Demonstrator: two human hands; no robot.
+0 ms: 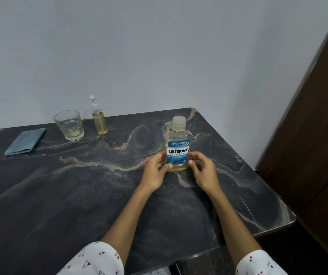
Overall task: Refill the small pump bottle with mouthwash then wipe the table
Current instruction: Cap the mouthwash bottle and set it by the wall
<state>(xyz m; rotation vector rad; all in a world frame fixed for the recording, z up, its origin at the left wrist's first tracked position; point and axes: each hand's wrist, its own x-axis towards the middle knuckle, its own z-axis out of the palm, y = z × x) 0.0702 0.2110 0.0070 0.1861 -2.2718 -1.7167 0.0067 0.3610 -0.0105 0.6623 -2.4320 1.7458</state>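
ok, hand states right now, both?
Left hand: holding the mouthwash bottle, fingers curled on its left side.
Right hand: holding the same bottle from the right.

Mouthwash bottle (177, 147) upright on tabletop (79, 195), right of centre, cap on. Left hand (155, 171) on its left side, right hand (202, 171) on its right. Pump bottle (99, 120) far back near wall, glass (69, 125) just left of it, folded cloth (25, 141) further left, flat.
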